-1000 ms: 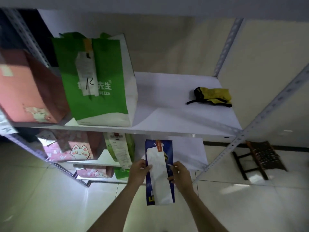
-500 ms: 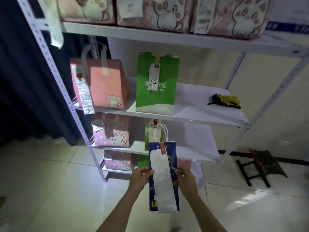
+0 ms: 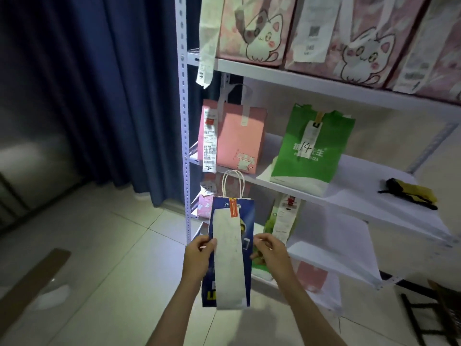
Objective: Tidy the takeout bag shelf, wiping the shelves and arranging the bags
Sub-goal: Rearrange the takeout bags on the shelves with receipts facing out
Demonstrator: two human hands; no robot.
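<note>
I hold a dark blue paper bag (image 3: 245,221) upright in front of the shelf unit, a long white receipt (image 3: 228,260) hanging down its front from an orange sticker. My left hand (image 3: 198,255) pinches the bag's left edge and my right hand (image 3: 270,253) pinches its right edge. On the middle shelf (image 3: 354,196) stand a pink bag (image 3: 239,138) at the left and a green bag (image 3: 309,151) marked 14 beside it. A yellow-and-black cloth (image 3: 411,193) lies at that shelf's right end.
Pink cat-print bags (image 3: 354,38) fill the top shelf. Lower shelves hold more pink and green bags, partly hidden behind the blue bag. A blue curtain (image 3: 119,96) hangs left of the white upright post (image 3: 184,121). A dark wooden stool (image 3: 439,310) stands at lower right on the tiled floor.
My view has risen and swung left, bringing in the top shelf and the curtain. Both hands keep the same hold on the blue bag, which now sits left of the shelf's middle.
</note>
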